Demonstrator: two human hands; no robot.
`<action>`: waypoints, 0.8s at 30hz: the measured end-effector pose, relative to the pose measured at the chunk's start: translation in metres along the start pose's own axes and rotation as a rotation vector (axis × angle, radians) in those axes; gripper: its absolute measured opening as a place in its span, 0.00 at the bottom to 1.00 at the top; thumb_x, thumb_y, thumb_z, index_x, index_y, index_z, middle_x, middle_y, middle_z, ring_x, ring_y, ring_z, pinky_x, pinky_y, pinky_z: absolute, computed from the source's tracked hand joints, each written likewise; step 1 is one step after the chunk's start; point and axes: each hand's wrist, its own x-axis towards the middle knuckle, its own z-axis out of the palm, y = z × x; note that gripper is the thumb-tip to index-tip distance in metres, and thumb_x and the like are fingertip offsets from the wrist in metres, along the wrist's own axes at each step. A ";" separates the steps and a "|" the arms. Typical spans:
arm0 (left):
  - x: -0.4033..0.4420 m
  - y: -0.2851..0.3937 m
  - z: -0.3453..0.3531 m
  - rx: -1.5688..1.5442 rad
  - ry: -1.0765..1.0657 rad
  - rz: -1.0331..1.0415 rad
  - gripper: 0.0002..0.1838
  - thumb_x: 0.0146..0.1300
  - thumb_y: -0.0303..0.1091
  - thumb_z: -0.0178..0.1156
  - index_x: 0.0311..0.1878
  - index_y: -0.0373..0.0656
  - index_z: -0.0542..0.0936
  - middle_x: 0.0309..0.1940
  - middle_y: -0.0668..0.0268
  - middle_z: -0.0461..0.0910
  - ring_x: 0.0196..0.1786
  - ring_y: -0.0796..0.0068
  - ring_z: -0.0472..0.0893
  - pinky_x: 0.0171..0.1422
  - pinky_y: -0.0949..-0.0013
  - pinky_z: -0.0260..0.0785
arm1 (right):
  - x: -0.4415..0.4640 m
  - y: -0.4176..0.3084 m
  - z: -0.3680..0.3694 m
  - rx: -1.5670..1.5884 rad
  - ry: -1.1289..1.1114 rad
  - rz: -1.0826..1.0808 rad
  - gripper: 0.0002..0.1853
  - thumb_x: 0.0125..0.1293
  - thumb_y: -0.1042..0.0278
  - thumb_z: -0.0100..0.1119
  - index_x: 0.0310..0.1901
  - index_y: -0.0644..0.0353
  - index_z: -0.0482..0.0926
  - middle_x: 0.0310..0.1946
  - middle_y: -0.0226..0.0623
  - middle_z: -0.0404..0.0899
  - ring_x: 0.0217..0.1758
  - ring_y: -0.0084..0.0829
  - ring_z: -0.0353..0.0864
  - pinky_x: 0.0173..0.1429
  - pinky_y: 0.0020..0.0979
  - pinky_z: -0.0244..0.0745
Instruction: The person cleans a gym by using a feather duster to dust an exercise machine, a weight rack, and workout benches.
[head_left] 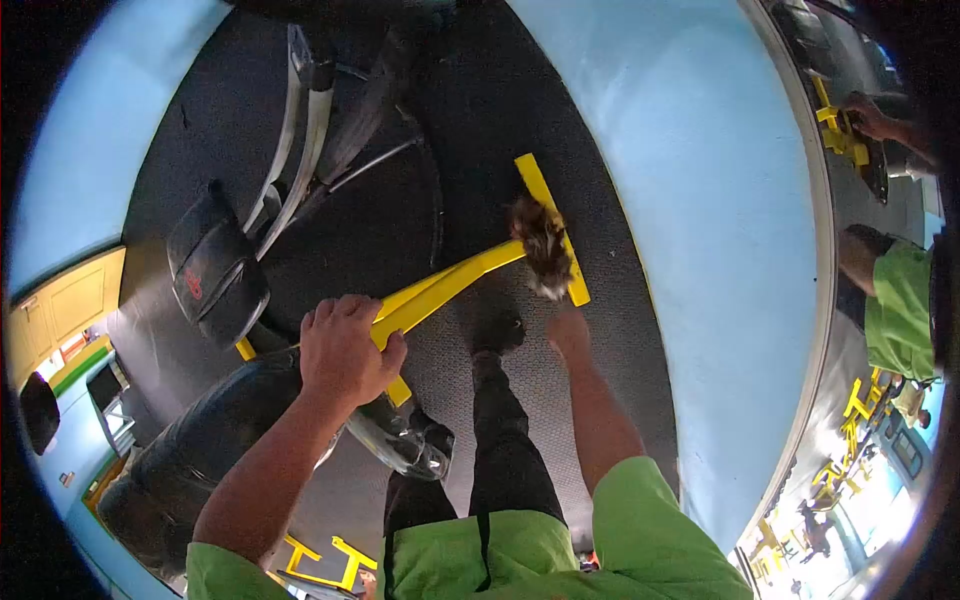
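My left hand (pixel 345 350) is on the yellow metal frame (pixel 445 285) beside a black padded seat (pixel 225 400), its fingers curled over and its thumb lying against the yellow bar. My right hand (pixel 570 333) is closed just below a fluffy brown and white duster (pixel 543 245); its handle is hidden. The duster lies against the yellow crossbar (pixel 577 275) at the frame's far end, over the dark textured floor.
A black pad with red marking (pixel 205 270) and grey curved machine arms (pixel 310 130) stand at the upper left. A pale blue wall (pixel 710 200) runs along the right, with a mirror (pixel 870 270) beyond it. More yellow frames (pixel 350 560) show at the lower left.
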 end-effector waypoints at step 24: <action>-0.018 0.004 0.009 -0.034 0.134 0.028 0.15 0.56 0.42 0.61 0.41 0.41 0.81 0.41 0.56 0.79 0.49 0.57 0.77 0.57 0.51 0.67 | -0.149 0.255 0.087 -0.901 -0.158 -0.156 0.13 0.69 0.65 0.48 0.37 0.62 0.82 0.27 0.37 0.79 0.31 0.35 0.79 0.33 0.40 0.72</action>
